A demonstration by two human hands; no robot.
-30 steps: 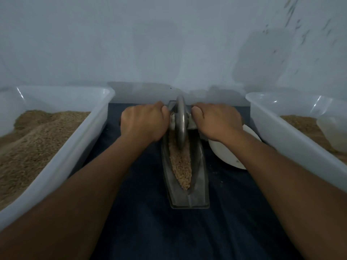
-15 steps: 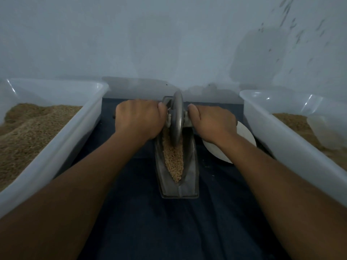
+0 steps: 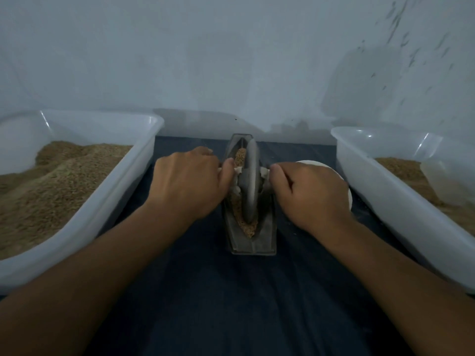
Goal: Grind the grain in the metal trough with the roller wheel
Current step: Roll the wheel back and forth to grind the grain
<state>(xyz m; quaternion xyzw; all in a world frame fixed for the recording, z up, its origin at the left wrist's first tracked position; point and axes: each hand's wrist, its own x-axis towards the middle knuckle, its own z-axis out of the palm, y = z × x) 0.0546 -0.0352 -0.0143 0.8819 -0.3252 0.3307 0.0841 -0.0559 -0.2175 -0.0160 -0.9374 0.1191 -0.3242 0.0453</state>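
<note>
Head view: the roller wheel (image 3: 249, 181) has rolled back from the far end of the metal trough (image 3: 253, 242) toward its middle, so grain (image 3: 239, 155) now shows beyond the grip as well as just nearer than it. Left hand (image 3: 189, 183) and right hand (image 3: 309, 195) each curl round an axle handle on either side of the wheel; the handles are mostly hidden, apparently pale-wrapped. This looks like a return stroke of ongoing grinding; kernels still seem coarse, so more passes are likely needed.
</note>
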